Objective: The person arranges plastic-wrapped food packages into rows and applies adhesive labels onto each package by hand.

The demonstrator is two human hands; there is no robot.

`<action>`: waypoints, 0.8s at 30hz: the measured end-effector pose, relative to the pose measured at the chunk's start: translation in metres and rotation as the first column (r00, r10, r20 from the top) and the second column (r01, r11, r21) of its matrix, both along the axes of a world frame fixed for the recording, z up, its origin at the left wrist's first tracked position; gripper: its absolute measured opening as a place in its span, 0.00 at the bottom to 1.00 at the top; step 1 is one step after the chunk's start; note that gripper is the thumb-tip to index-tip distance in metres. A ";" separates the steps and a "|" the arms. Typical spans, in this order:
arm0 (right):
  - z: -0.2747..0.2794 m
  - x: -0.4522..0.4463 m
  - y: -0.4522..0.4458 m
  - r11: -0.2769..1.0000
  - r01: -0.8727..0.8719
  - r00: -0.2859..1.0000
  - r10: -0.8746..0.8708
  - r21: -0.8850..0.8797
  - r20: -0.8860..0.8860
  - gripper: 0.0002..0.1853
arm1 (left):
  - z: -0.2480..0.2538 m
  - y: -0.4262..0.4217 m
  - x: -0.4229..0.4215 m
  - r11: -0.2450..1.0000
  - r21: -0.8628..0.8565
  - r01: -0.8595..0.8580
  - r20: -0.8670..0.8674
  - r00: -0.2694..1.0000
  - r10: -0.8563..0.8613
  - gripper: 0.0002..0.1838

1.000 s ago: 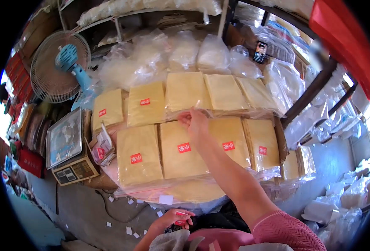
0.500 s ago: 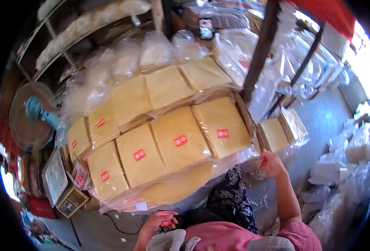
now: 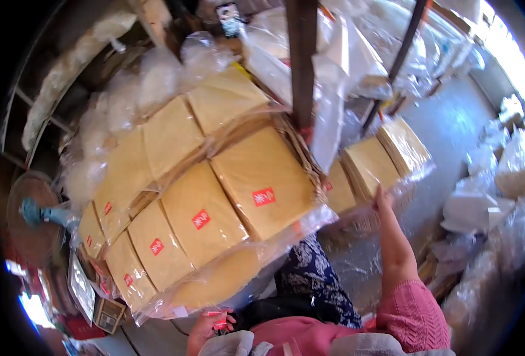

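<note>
My left hand (image 3: 211, 325) is closed around a small bundle of red labels (image 3: 217, 321), low in the view by my lap. Reaching out to the right, my right hand (image 3: 384, 199) grips the near edge of a yellow paper stack (image 3: 369, 163); some of its fingers are hidden. In front of me lie two rows of yellow paper stacks in clear plastic. Red labels with white characters are on several, such as the label (image 3: 263, 197) on the large near stack (image 3: 274, 172) and another label (image 3: 201, 219) to its left.
A dark post (image 3: 302, 71) rises behind the near row's right end. Another wrapped stack (image 3: 404, 145) stands at the far right. A fan (image 3: 34, 210) is at the left, a phone (image 3: 229, 19) at the back. Plastic-wrapped bundles (image 3: 473, 207) pile up on the right.
My right hand has moved forward from the air onto the right-hand yellow stack. The view has turned to the right. My left hand keeps holding the red labels.
</note>
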State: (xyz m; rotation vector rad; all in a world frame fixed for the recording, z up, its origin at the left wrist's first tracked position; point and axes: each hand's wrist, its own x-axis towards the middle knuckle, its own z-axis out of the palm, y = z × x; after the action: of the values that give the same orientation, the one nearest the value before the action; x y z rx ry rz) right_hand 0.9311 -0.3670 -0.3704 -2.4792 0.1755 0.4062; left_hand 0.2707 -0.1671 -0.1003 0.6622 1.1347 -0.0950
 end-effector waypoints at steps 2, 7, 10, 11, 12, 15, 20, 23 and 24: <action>0.019 -0.007 -0.005 0.998 -0.059 0.994 0.057 0.026 0.089 0.27 | -0.001 0.002 0.003 1.000 -0.002 0.004 0.019 1.000 -0.004 0.17; 0.117 -0.023 0.009 0.850 -0.206 0.977 0.156 0.485 0.142 0.23 | 0.000 0.001 -0.002 1.000 0.009 0.010 0.065 0.998 -0.011 0.19; 0.266 -0.060 0.040 0.745 -0.224 0.972 0.218 0.628 0.088 0.19 | -0.009 -0.002 -0.011 1.000 0.016 0.026 0.079 0.996 -0.027 0.20; 0.311 -0.075 0.041 0.750 -0.327 0.940 0.320 0.575 0.118 0.19 | -0.011 -0.002 -0.013 1.000 0.011 0.029 0.128 0.991 -0.030 0.20; 0.354 -0.092 0.041 0.738 -0.432 0.894 0.424 0.518 0.142 0.18 | -0.013 -0.001 -0.016 0.999 0.013 0.044 0.152 0.987 -0.046 0.20; 0.459 -0.157 0.034 0.653 -0.595 0.772 0.626 0.468 0.108 0.18 | -0.022 -0.001 -0.025 0.997 0.032 0.077 0.234 0.969 -0.082 0.20; 0.554 -0.278 0.081 0.498 -0.615 0.690 0.715 0.611 0.112 0.16 | -0.030 -0.001 -0.037 0.996 0.012 0.084 0.417 0.905 -0.081 0.20; 0.533 -0.294 0.145 0.013 -1.000 0.005 0.641 -0.005 0.768 0.08 | -0.027 -0.001 -0.041 0.994 0.016 0.108 0.449 0.888 -0.103 0.19; 0.532 -0.324 0.178 -0.025 -0.986 0.109 0.653 0.165 0.750 0.09 | -0.029 -0.002 -0.043 0.995 0.015 0.097 0.470 0.878 -0.092 0.19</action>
State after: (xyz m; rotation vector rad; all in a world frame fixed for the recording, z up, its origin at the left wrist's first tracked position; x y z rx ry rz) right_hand 0.6070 -0.1891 0.1615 -1.4470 -1.6505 0.2303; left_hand 0.2278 -0.1693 -0.1291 0.6865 0.6301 -0.0191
